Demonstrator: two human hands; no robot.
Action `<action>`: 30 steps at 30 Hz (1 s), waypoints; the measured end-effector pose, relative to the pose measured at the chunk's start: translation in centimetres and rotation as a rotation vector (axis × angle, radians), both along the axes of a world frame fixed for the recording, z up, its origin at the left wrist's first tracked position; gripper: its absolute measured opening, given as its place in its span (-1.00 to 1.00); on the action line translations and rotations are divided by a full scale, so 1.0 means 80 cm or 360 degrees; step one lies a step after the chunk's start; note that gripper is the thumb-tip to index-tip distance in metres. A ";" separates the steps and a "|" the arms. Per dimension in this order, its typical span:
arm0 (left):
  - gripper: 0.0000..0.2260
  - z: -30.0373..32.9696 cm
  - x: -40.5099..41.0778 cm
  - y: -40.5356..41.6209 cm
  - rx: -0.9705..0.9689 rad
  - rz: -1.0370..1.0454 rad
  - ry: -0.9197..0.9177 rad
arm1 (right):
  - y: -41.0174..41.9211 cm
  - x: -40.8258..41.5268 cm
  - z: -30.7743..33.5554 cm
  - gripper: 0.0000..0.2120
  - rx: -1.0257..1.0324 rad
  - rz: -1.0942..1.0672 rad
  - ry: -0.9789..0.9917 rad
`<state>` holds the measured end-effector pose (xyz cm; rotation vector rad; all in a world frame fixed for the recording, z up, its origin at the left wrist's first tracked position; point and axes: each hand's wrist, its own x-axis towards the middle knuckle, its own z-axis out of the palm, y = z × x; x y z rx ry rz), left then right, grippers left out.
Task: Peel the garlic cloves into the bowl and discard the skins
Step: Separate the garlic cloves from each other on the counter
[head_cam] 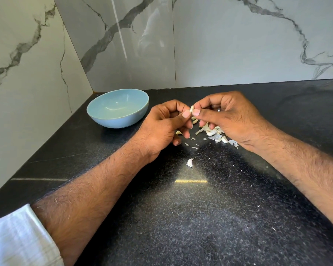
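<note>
- I see one garlic clove (191, 109) held above the counter, between both thumbs, right of the bowl.
- My left hand (166, 124) pinches it with thumb and curled forefinger; the other fingers curl beneath.
- My right hand (227, 117) pinches the same clove from the other side, fingers curled.
- Under and behind the hands lies a heap of cloves and skins (214, 134) on the black countertop (200, 217); I cannot tell peeled from unpeeled there.
- One loose clove (190, 162) lies nearer me, apart from the heap, with small skin flakes (194, 144) between.
- The blue bowl (118, 108) stands left of the hands, near the corner; I see nothing in it.
- Marble-patterned wall panels (238, 45) rise behind, and a white sleeve (18, 240) covers my left upper arm.
</note>
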<state>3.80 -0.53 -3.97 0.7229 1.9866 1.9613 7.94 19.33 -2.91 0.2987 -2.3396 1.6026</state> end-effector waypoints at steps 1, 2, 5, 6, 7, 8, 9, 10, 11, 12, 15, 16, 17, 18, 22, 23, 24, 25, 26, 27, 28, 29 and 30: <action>-0.93 0.000 -0.001 0.000 -0.0011 0.0005 0.0004 | 0.000 0.000 0.000 -0.93 0.0005 0.0001 0.0011; -0.92 -0.001 -0.001 -0.001 -0.0022 0.0009 0.0007 | 0.000 0.000 0.000 -0.93 0.0011 -0.0002 0.0026; -0.91 -0.001 -0.002 0.000 -0.0054 -0.0002 0.0004 | 0.001 0.000 0.001 -0.91 -0.0004 0.0001 0.0045; -0.91 -0.002 -0.002 0.000 -0.0062 -0.0017 0.0000 | 0.000 0.000 0.001 -0.91 -0.0023 0.0013 0.0039; -0.90 -0.002 -0.002 0.000 -0.0066 -0.0035 -0.0005 | 0.001 -0.001 0.001 -0.91 -0.0043 0.0028 0.0029; -0.90 -0.002 -0.002 0.000 -0.0067 -0.0053 -0.0008 | 0.001 -0.001 0.001 -0.91 -0.0060 0.0040 0.0019; -0.89 -0.002 -0.002 -0.001 -0.0066 -0.0063 -0.0009 | 0.001 -0.002 0.001 -0.91 -0.0071 0.0045 0.0011; -0.89 -0.001 -0.001 0.000 -0.0063 -0.0062 -0.0007 | 0.001 -0.002 0.000 -0.90 -0.0076 0.0046 0.0005; -0.89 -0.001 0.000 0.000 -0.0061 -0.0051 -0.0003 | 0.001 -0.002 0.000 -0.89 -0.0074 0.0043 0.0002; -0.89 0.000 0.000 0.000 -0.0062 -0.0031 0.0006 | 0.000 -0.002 -0.001 -0.88 -0.0064 0.0037 0.0000; -0.89 0.001 0.002 0.001 -0.0105 0.0066 0.0078 | 0.000 -0.002 -0.001 -0.91 -0.0036 0.0002 -0.0014; -0.89 0.001 0.002 0.001 -0.0126 0.0101 0.0109 | 0.000 -0.002 -0.001 -0.93 -0.0033 -0.0007 -0.0021; -0.89 0.001 0.002 0.002 -0.0143 0.0132 0.0131 | 0.000 -0.002 -0.001 -0.94 -0.0030 -0.0013 -0.0024; -0.89 0.001 0.003 0.003 -0.0153 0.0156 0.0143 | 0.000 -0.002 0.000 -0.95 -0.0027 -0.0016 -0.0026; -0.89 0.002 0.004 0.005 -0.0159 0.0221 0.0182 | -0.001 -0.001 0.001 -0.94 -0.0075 0.0009 -0.0044; -0.89 0.002 0.004 0.005 -0.0166 0.0233 0.0196 | -0.001 0.000 0.001 -0.92 -0.0111 0.0021 -0.0060; -0.89 0.002 0.004 0.005 -0.0177 0.0245 0.0214 | -0.002 0.000 0.001 -0.90 -0.0144 0.0029 -0.0082; -0.89 0.002 0.004 0.005 -0.0189 0.0254 0.0238 | -0.002 0.000 0.000 -0.87 -0.0161 0.0028 -0.0103; -0.89 0.001 0.004 0.005 -0.0199 0.0260 0.0265 | -0.002 0.000 0.000 -0.85 -0.0162 0.0021 -0.0126; -0.90 0.001 0.004 0.005 -0.0205 0.0262 0.0291 | -0.002 0.000 -0.001 -0.84 -0.0162 0.0015 -0.0151; -0.90 0.000 0.004 0.005 -0.0210 0.0260 0.0313 | -0.003 -0.001 -0.001 -0.84 -0.0180 0.0016 -0.0181; -0.91 0.000 0.004 0.005 -0.0215 0.0259 0.0330 | -0.002 -0.001 -0.001 -0.85 -0.0215 0.0024 -0.0208; -0.91 -0.001 0.005 0.005 -0.0216 0.0257 0.0342 | -0.002 -0.001 0.000 -0.87 -0.0260 0.0038 -0.0231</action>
